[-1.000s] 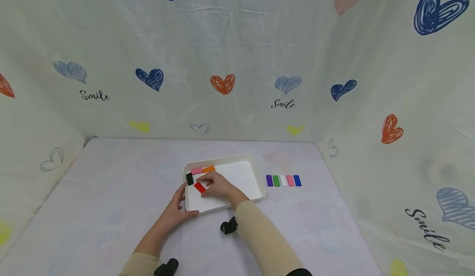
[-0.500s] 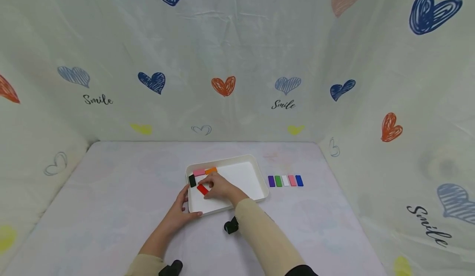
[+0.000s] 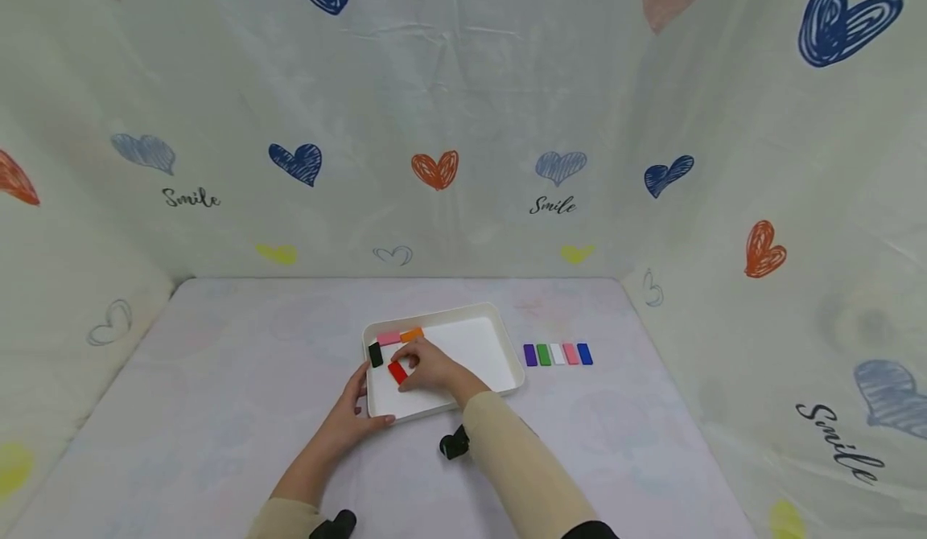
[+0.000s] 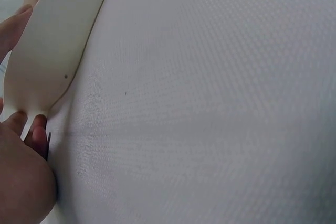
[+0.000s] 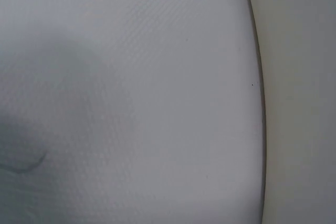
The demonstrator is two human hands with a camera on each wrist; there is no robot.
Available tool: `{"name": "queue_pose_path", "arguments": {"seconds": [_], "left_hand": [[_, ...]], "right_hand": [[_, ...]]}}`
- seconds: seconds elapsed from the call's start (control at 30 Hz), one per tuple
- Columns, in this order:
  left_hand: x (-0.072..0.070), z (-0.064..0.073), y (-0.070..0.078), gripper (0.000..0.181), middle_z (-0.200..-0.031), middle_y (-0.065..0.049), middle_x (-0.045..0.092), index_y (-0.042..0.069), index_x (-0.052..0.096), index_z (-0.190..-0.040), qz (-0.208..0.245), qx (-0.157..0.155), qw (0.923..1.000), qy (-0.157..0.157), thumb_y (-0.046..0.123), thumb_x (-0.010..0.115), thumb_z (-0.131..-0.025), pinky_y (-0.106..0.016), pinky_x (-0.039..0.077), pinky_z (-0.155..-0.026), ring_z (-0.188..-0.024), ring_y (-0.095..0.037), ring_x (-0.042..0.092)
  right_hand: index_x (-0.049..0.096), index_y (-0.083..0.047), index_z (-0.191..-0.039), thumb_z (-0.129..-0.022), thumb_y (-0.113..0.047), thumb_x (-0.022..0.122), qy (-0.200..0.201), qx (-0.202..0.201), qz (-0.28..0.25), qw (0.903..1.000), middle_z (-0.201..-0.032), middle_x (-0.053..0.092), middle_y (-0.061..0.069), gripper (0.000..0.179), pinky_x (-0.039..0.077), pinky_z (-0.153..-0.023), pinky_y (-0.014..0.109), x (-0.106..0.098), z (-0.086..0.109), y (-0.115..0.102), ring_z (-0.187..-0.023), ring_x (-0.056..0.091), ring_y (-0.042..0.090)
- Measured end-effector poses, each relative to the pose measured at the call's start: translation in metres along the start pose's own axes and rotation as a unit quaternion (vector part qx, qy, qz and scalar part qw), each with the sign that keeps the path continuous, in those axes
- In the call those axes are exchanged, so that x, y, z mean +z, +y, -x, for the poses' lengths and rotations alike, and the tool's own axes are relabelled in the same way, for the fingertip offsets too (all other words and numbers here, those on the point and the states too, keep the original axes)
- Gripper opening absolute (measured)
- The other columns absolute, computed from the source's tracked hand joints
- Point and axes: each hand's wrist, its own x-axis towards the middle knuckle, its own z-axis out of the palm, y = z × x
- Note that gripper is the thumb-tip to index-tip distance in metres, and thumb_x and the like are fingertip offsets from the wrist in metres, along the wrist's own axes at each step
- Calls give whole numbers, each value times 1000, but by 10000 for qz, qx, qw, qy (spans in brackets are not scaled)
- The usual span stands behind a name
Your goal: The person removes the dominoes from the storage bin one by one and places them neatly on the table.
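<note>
red block point(image 3: 397, 372) in grip of right fingers point(image 3: 408, 350), left fingers point(image 3: 356, 381) round corner of tray point(image 3: 474, 354)

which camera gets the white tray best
The head view: the white tray shows inside and rim, partly behind the right hand. Left wrist shows mainly outer wall and a corner; right wrist, just a strip of wall.

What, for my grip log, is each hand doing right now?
Left hand: holding the tray at its near left corner.
Right hand: closed, pinching the red block.
</note>
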Motion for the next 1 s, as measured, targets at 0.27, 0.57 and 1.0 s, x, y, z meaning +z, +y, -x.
{"name": "queue_pose_path", "arguments": {"seconds": [0.27, 0.57, 1.0], "left_hand": [[1, -3, -1, 111, -150, -22, 33, 14, 14, -156, -5, 72, 10000, -28, 27, 87, -72, -56, 37, -103, -129, -37, 38], [0, -3, -4, 112, -149, -22, 33, 12, 13, -156, -42, 107, 9999, -72, 29, 87, -72, -56, 36, -103, -129, -37, 38], [1, -1, -3, 112, -145, -23, 36, 13, 12, -156, -12, 21, 10000, -34, 29, 86, -73, -58, 35, -104, -127, -38, 38]], "right_hand": [[70, -22, -110, -73, -12, 87, 100, -80, -371, 9992, -94, 55, -7, 42, 46, -74, 23, -2, 1, 9, -87, 50, 11], [68, -13, -117, -76, -4, 83, -30, -325, -964, 9948, -100, 62, -6, 44, 49, -80, 21, -10, 7, 4, -88, 56, 9], [66, -15, -120, -77, -4, 82, 48, -331, -1088, 9935, -106, 63, -5, 47, 52, -72, 23, -39, 32, -3, -82, 57, 14]]}}
